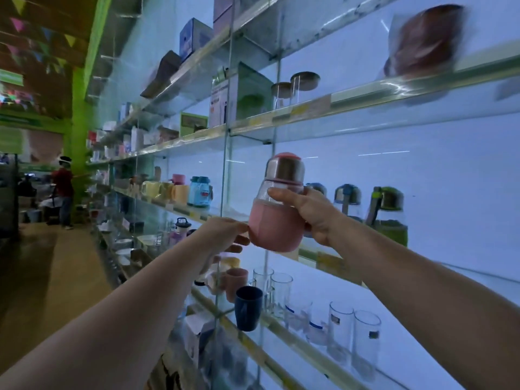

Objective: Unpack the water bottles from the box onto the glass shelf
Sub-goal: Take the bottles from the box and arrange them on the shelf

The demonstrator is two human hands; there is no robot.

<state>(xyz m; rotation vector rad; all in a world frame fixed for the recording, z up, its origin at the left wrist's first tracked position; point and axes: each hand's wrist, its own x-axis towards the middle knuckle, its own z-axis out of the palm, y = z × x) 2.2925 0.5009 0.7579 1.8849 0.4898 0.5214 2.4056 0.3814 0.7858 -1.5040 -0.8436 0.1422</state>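
Observation:
A small pink water bottle (277, 212) with a steel and pink cap is held upright in front of the glass shelf (332, 263). My right hand (306, 213) grips its clear middle from the right. My left hand (225, 235) touches the pink sleeve's lower left side with its fingertips. Behind my right hand, several similar bottles stand on the shelf: a blue-capped one (347, 198) and a green one (389, 215). The box is not clearly in view.
Tall glasses (365, 344), a dark blue cup (249, 308) and pink cups stand on the shelf below. Blue and yellow containers (199, 191) sit further left on the same shelf. Glass jars (304, 87) rest above. A person (64, 190) stands far down the aisle.

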